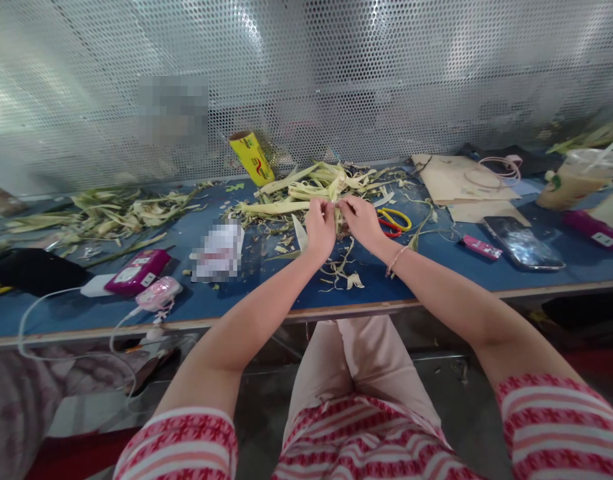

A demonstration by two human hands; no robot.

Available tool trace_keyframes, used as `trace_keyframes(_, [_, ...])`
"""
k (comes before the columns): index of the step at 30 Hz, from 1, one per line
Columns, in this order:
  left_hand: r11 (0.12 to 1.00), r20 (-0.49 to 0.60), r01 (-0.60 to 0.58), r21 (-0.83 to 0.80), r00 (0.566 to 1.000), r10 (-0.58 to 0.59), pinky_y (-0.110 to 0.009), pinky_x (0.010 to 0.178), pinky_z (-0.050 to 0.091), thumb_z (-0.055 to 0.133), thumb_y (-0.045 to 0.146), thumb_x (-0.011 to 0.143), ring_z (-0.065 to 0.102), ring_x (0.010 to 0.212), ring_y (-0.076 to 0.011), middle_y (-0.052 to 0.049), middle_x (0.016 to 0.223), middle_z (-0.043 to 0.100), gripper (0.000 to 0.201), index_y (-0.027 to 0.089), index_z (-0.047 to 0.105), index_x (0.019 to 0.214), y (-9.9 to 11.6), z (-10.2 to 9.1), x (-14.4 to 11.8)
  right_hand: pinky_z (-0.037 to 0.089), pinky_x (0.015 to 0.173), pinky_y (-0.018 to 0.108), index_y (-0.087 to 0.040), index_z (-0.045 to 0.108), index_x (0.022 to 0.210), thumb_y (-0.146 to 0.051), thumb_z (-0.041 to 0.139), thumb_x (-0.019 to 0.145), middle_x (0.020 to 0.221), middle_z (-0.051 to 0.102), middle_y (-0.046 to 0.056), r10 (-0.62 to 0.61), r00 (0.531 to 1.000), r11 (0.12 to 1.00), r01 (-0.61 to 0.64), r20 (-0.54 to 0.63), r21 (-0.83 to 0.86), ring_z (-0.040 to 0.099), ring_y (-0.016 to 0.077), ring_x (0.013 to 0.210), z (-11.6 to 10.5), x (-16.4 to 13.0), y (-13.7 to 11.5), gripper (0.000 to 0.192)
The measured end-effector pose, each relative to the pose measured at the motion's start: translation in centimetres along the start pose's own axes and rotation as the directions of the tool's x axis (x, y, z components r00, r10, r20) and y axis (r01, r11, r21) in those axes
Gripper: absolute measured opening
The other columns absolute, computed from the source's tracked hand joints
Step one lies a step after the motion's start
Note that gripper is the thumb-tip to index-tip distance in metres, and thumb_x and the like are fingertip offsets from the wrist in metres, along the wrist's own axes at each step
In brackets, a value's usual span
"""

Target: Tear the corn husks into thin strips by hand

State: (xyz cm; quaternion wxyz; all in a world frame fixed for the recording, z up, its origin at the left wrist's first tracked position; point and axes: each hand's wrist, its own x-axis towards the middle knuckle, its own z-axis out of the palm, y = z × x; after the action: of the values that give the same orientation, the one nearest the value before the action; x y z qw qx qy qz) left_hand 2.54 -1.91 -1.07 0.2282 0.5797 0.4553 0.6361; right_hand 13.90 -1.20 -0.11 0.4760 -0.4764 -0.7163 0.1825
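Observation:
My left hand (320, 228) and my right hand (360, 223) meet over the middle of the blue table, fingertips almost touching. Both are closed in a pinch on a pale corn husk (339, 190), part of which my fingers hide. Right behind them lies a heap of pale green and yellowish husks (276, 208). Scissors (400, 220) with one yellow and one red handle rest just beyond my right wrist. Below the hands, a few curled shreds (353, 280) are scattered near the front edge.
A yellow tube (255, 160) stands tilted at the back. More husks (86, 217) lie at left, near a purple device (139, 270) with a white cable. Brown paper (453, 180), a phone (523, 243), a pink packet (481, 247) and an iced drink cup (571, 183) are at right.

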Motion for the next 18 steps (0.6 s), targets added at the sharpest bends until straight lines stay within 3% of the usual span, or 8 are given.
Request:
trace_keyframes(6, [0.999,0.006,0.005,-0.037,1.000,-0.005,-0.028,0.074,0.041,0.063,0.027,0.084,0.049,0.067,-0.0136,0.002,0.065,0.046,0.023,0.022,0.044,0.073,0.34,-0.24,0.04,0.041,0.077,0.032,-0.020,0.055,0.068,-0.031,0.047,0.090,0.079,0.054,0.005,-0.052,0.998,0.998,0.053,-0.042,0.018,0.054,0.0185,0.082,-0.27,0.25,0.15,0.026])
trace_keyframes(12, [0.999,0.020,-0.029,-0.034,0.999,0.029,-0.028,0.070,0.039,0.064,0.033,0.084,0.044,0.062,-0.0124,0.003,0.064,0.044,0.026,0.023,0.043,0.073,0.57,-0.25,-0.10,0.042,0.073,0.033,-0.019,0.057,0.072,-0.031,0.045,0.091,0.086,0.055,0.006,0.036,0.999,0.993,-0.032,-0.029,0.111,0.055,0.0190,0.084,-0.69,0.14,-0.47,0.025])
trace_keyframes(18, [0.999,0.024,-0.049,-0.017,0.999,0.049,-0.027,0.068,0.036,0.063,0.029,0.083,0.044,0.063,-0.0127,0.003,0.067,0.047,0.022,0.022,0.045,0.074,0.40,0.12,-0.11,0.040,0.080,0.034,-0.021,0.054,0.066,-0.027,0.049,0.089,0.076,0.054,0.004,-0.053,0.995,0.999,0.053,-0.082,-0.008,0.051,0.0192,0.082,-0.53,0.52,0.07,0.024])
